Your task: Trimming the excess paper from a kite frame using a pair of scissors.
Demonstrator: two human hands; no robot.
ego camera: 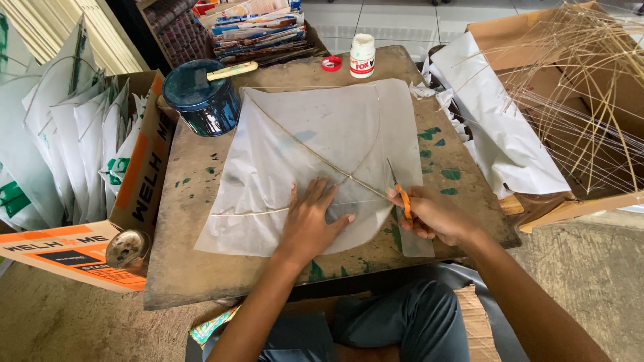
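Worn and paint-spotted, the wooden board (194, 268) serves as a low worktable on a concrete floor, seen from the head camera looking down over the person's knees. A sheet of thin translucent paper (315, 141) lies flat in the middle of the board, with slim bamboo sticks (315, 155) crossing on it. The left hand (310, 221) is spread open, palm down, pressing the paper near its lower edge and gripping nothing. The right hand (436, 216) is closed around orange-handled scissors (399, 191), whose blades point up along the paper's right edge, just beside the crossing sticks. At the board's upper left stands a dark blue tin (202, 100) with a pale-handled tool resting across its top. A white glue bottle (362, 55) stands at the far edge, its red cap (331, 64) lying just beside it. To the left, a cardboard box (134, 194) holds upright white paper pieces; to the right, another box (604, 67) holds loose thin sticks.
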